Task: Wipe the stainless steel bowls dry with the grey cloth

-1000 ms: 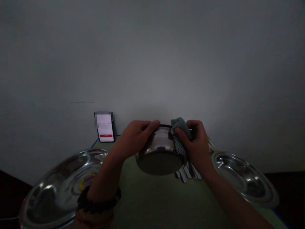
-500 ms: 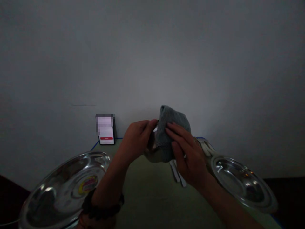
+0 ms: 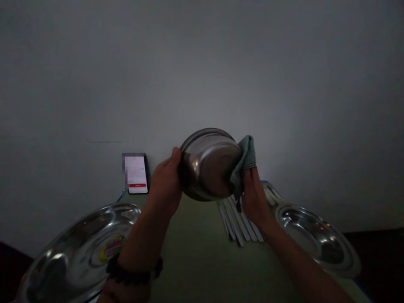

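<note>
A shiny metal bowl (image 3: 210, 162) is held up above the table, tilted so that its outer base faces me. My left hand (image 3: 167, 181) grips its rim from the left, with the thumb on top. On the bowl's right side, my right hand (image 3: 257, 198) holds a grey-green cloth (image 3: 246, 155) against the metal; the cloth hides part of the fingers. Below that hand, several flatware handles (image 3: 240, 225) lie side by side on the table, their far ends hidden behind the bowl and the cloth.
A large metal basin (image 3: 72, 248) with a yellow and red label stands at the left. At the right is a smaller metal dish (image 3: 315, 240), with pale utensils (image 3: 271, 194) behind it. A lit phone (image 3: 137, 173) leans on the wall at the back of the green table (image 3: 195, 252).
The bowl has been turned so its underside shows. My right hand and the cloth have moved from across it to its right edge. More flatware handles are uncovered.
</note>
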`<action>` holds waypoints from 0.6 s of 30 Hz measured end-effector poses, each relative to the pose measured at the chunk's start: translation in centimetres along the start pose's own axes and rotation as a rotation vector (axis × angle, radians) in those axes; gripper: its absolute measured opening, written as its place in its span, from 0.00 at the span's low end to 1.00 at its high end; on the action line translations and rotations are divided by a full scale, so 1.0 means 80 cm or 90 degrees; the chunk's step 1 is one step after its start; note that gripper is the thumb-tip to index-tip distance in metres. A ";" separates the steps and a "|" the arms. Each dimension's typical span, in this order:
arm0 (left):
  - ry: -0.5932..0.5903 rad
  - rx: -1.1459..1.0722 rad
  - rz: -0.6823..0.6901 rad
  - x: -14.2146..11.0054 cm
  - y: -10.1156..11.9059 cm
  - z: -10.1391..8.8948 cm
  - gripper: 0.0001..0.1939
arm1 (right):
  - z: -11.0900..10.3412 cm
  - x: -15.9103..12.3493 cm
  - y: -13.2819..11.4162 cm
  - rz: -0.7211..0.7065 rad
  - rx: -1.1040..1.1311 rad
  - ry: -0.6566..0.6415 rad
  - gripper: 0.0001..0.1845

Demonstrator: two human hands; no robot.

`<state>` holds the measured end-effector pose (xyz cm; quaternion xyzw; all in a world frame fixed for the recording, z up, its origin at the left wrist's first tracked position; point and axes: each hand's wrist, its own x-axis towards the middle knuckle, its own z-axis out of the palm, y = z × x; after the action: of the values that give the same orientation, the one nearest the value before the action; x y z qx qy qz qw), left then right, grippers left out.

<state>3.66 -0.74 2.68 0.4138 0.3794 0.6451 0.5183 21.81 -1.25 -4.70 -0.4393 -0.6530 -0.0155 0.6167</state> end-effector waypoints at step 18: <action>-0.112 -0.080 -0.145 -0.022 -0.032 0.039 0.20 | 0.031 -0.039 -0.029 -0.200 -0.204 -0.082 0.36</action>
<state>7.67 -1.81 1.22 0.3898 0.3356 0.5657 0.6445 18.03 -3.03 -6.60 -0.4245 -0.7406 -0.1873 0.4860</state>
